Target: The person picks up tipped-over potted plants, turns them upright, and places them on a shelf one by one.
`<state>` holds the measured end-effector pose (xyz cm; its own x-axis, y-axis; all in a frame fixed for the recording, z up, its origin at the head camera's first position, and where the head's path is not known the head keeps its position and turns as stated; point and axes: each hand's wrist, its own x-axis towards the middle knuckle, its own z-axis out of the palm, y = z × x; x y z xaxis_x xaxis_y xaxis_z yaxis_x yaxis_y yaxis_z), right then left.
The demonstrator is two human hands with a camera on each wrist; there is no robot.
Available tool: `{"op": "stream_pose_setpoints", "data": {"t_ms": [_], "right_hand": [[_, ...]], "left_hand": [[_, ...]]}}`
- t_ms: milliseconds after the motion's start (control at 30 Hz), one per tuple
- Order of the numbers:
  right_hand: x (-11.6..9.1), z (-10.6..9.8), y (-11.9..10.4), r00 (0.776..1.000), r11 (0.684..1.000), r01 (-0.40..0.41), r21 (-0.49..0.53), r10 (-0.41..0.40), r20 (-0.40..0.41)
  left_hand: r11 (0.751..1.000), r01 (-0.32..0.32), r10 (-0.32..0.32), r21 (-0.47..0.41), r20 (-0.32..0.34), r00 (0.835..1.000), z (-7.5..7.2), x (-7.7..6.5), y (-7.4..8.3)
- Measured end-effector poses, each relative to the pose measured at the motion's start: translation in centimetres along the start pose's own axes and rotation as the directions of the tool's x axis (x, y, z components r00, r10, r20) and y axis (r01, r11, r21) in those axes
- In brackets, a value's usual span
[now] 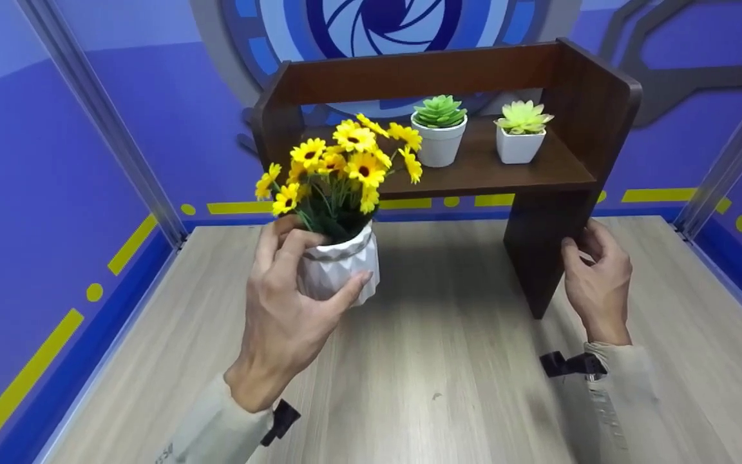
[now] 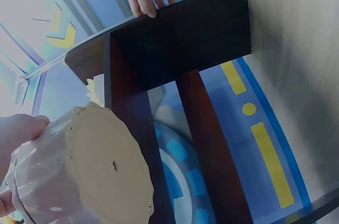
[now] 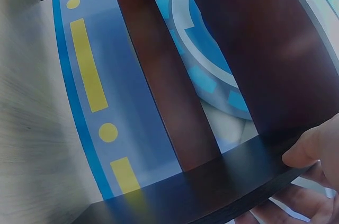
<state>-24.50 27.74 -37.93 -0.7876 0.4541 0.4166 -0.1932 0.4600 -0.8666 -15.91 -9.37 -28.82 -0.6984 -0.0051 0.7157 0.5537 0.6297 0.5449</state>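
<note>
My left hand (image 1: 287, 309) grips a white ribbed flowerpot (image 1: 339, 274) by its side, thumb toward the front and fingers at the rim. Yellow artificial daisies (image 1: 351, 164) with dark centres fill it. The pot is lifted in front of the left part of a dark brown wooden shelf (image 1: 474, 179); its pale underside (image 2: 111, 166) faces the left wrist camera. At the shelf's right side panel (image 1: 542, 248), my right hand (image 1: 599, 283) holds the edge. In the right wrist view the thumb (image 3: 302, 152) lies on the panel, with the other fingers on its outer side.
On the shelf board stand a green succulent in a round white pot (image 1: 440, 143) and a yellow-green succulent in a square white pot (image 1: 520, 145). The shelf rests on a light wooden table (image 1: 409, 374). Blue printed walls (image 1: 126, 109) enclose the back and sides.
</note>
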Motion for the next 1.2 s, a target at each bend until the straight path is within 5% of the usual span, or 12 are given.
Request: {"op": "stream_pose_setpoints", "data": {"t_ms": [1200], "right_hand": [[-0.1,-0.2,0.3,1.000,1.000,-0.012,-0.021,0.012,0.026]], "left_hand": [[1.000,-0.007,0.009,0.029,-0.051,0.999,1.1,6.2,1.0]]}}
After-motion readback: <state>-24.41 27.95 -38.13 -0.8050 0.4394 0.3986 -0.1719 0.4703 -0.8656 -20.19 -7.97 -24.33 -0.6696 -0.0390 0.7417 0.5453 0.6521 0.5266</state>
